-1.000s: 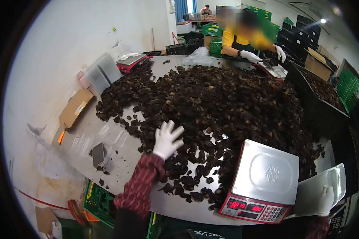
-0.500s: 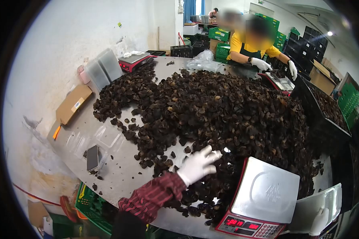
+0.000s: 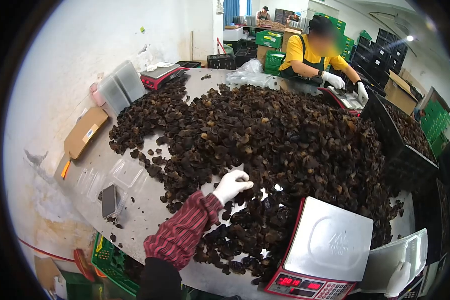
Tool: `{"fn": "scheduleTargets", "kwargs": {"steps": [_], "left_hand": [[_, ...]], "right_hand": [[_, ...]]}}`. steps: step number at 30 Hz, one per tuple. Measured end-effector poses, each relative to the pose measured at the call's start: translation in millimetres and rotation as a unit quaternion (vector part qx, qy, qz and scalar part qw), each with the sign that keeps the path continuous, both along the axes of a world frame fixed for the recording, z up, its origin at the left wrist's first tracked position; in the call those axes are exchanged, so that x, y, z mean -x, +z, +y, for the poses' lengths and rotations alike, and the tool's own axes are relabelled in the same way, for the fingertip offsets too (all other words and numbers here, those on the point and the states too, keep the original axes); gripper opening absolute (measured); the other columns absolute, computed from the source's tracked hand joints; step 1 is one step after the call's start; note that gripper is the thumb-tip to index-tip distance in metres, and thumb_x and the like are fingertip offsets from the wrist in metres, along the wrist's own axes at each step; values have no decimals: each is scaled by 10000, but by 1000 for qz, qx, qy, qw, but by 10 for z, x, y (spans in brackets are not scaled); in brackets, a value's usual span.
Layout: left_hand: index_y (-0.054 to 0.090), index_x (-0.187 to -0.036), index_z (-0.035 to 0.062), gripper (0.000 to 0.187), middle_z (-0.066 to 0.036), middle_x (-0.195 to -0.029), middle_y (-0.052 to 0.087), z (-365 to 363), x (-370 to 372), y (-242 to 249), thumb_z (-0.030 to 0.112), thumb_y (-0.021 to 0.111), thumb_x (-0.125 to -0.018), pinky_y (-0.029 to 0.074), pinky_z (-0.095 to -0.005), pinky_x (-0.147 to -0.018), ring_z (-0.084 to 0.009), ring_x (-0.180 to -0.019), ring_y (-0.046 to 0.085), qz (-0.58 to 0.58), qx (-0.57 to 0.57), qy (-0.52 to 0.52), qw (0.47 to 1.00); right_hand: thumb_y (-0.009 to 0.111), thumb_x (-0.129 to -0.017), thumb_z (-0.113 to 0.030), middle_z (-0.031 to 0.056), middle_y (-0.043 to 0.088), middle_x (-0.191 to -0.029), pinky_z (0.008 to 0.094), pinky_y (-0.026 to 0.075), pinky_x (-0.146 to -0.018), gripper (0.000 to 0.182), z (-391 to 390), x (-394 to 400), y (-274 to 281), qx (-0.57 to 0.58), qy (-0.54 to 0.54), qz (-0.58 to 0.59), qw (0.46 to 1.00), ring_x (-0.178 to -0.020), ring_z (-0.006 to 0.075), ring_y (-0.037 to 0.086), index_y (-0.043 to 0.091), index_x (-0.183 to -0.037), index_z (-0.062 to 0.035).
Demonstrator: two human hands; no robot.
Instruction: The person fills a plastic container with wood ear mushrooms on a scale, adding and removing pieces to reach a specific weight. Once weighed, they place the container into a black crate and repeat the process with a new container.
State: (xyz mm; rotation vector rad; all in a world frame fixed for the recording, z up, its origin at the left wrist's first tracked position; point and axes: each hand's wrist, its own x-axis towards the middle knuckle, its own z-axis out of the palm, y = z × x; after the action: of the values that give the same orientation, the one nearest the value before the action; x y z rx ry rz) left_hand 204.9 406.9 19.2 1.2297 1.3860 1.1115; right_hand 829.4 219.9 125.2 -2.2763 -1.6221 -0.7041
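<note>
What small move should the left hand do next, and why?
The left hand should perhaps gather a few dark pieces: its bent fingers are right at them, and the right hand holds a clear container, seemingly empty, beside the scale.

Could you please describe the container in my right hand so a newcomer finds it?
Beside the dark heap on the metal table, find the red-and-silver scale nearest the camera. Just right of it is the container, held in the gloved right hand. Its clear plastic sets it apart from the scale.
</note>
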Motion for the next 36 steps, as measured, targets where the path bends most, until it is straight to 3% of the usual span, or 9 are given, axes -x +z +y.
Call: {"fn": "scheduleTargets", "kwargs": {"steps": [7,10,13,17,18,23,27,30,36], "left_hand": [[594,-1003,4,216,14,-873,599,97,332,153,72,641,-804,442,-223,-719,-60,-792,532,-51,-96,34,993],[651,-905,21,178,-36,-886,652,190,373,252,109,671,-751,462,-253,-741,-87,-792,569,192,-205,32,959],[651,-846,32,136,-33,-797,635,274,324,342,46,629,-713,459,-243,-684,-91,-709,547,290,-315,17,904],[588,-747,17,125,6,-658,553,650,167,423,-48,529,-657,407,-227,-555,-66,-599,464,4,-196,58,979],[583,-769,40,131,-16,-651,560,767,152,450,-25,525,-672,422,-251,-568,-117,-593,507,17,-168,76,983],[638,-976,147,229,-28,-952,600,1226,45,373,161,599,-751,487,-360,-729,-245,-843,612,486,-172,139,845],[560,-1214,217,521,-27,-1119,549,1319,189,273,183,704,-714,490,-359,-805,-235,-949,604,563,-137,73,812],[553,-1227,220,539,-30,-1118,549,1367,208,312,183,706,-711,494,-367,-793,-238,-947,605,612,-81,24,786],[641,-1006,173,269,-27,-954,614,1490,252,117,138,638,-739,500,-363,-735,-245,-875,620,641,-144,33,753]], "right_hand": [[519,-914,-165,207,474,-754,430,389,-642,218,-3,-7,-16,2,-12,-14,1000,-711,388,486,476,-807,21],[526,-909,-154,204,481,-759,428,394,-636,200,-26,14,-2,-3,-7,-17,1000,-716,384,495,484,-812,16],[530,-907,-154,201,486,-759,425,396,-632,195,-21,78,11,-5,-5,-22,1000,-721,383,501,489,-814,13],[535,-906,-160,200,480,-749,428,390,-626,209,-2,128,27,-9,-17,-28,999,-708,387,491,481,-804,14],[535,-906,-160,200,480,-749,428,390,-626,209,-11,112,19,-6,-18,-29,999,-708,387,491,481,-804,14],[528,-915,-167,204,468,-731,432,382,-616,230,-36,96,18,-3,-10,-46,999,-688,393,480,465,-792,17],[527,-918,-174,204,465,-729,431,383,-614,237,-35,151,49,-1,-7,-39,999,-683,393,479,465,-791,17],[526,-920,-180,203,463,-729,430,382,-609,247,-25,187,67,3,-8,-40,999,-679,391,477,462,-788,18],[528,-919,-171,196,448,-715,427,376,-594,250,-27,131,43,-10,-1,-64,998,-664,384,470,452,-773,17]]}}
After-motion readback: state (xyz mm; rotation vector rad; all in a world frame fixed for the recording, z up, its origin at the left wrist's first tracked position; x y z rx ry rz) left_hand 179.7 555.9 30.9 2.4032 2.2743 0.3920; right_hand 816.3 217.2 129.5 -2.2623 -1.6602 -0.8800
